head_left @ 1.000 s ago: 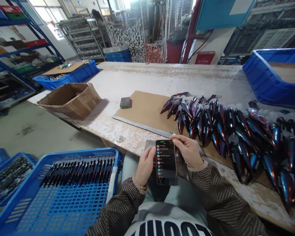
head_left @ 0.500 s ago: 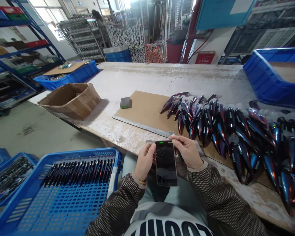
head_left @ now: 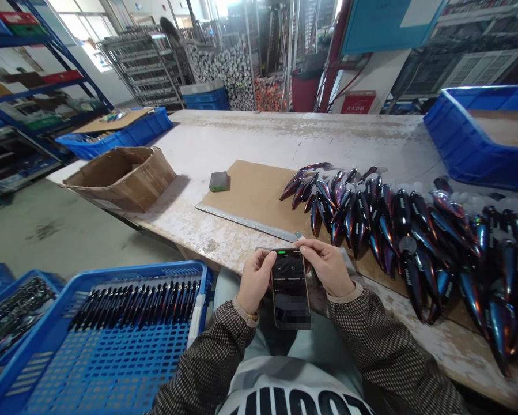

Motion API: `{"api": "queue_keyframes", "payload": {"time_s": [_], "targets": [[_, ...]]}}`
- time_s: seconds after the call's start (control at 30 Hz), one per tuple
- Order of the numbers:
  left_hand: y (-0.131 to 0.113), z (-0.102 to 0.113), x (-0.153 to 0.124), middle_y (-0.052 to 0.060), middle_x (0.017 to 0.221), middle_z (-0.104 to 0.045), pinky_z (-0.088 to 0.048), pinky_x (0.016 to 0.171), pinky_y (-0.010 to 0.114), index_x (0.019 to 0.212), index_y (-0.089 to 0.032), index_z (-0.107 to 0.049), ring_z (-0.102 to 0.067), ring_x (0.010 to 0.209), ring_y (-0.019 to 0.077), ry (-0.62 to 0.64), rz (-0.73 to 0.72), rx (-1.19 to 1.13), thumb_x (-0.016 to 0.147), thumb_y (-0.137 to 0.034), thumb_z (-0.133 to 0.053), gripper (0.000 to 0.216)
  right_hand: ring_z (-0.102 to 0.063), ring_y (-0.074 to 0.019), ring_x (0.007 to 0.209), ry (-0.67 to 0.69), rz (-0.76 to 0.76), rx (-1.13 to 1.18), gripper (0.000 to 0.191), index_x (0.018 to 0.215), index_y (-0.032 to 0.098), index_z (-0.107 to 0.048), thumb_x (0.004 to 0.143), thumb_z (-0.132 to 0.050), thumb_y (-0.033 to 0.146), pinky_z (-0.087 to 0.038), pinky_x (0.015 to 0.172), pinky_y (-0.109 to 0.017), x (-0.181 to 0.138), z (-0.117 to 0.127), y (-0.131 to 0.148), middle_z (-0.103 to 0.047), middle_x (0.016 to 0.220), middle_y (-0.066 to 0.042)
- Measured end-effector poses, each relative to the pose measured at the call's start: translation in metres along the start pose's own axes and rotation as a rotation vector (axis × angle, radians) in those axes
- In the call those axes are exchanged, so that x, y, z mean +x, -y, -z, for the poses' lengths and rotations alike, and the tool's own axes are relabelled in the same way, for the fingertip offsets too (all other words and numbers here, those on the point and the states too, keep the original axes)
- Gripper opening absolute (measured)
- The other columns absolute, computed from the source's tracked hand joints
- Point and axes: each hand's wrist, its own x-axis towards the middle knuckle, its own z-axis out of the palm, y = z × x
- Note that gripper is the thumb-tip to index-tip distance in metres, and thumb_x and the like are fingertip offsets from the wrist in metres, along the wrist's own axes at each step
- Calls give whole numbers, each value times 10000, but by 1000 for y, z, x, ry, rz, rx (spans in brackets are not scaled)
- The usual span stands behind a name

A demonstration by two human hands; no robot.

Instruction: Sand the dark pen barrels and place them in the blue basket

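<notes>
A smartphone [head_left: 290, 291] stands upright in front of my lap, its dark screen lit with a few small marks and a green spot near the top. My left hand [head_left: 255, 279] grips its upper left edge, thumb on the front. At the upper right corner, my right hand [head_left: 325, 264] pinches the phone between thumb and fingers. Just beyond the phone is the table's near edge, with a cardboard sheet [head_left: 259, 193] on top. Many glossy dark fishing lures [head_left: 362, 216] with clear lips lie heaped to the right of my right hand.
Left of my legs sits a blue crate [head_left: 112, 369] with a row of lures [head_left: 133, 302]. An open cardboard box [head_left: 148, 184] and a small grey-green block [head_left: 218, 181] rest on the table [head_left: 250, 132]. A blue bin [head_left: 461, 138] stands at the back right.
The phone's screen, almost wholly dark before, now shows small icons and lines. Both hands keep their hold, and the view has shifted very slightly.
</notes>
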Motion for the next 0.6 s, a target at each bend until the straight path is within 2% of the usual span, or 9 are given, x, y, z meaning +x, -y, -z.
{"api": "queue_keyframes", "payload": {"time_s": [0.27, 0.6], "targets": [[5, 2, -12, -19, 680, -591, -462, 470, 207, 814, -194, -619, -567, 561, 123, -14, 99, -132, 789, -624, -667, 434, -534, -139, 463, -26, 2, 9, 287, 924, 160, -768, 842, -680, 420, -458, 415, -213, -1, 2, -1, -631, 635, -16], [9, 3, -29, -15, 693, -589, -486, 514, 211, 804, -186, -622, -559, 584, 119, 6, 149, -142, 782, -632, -673, 449, -538, -145, 492, -45, -4, -13, 319, 929, 167, -771, 835, -676, 456, -463, 430, -226, 1, 2, -3, -667, 713, -35]]}}
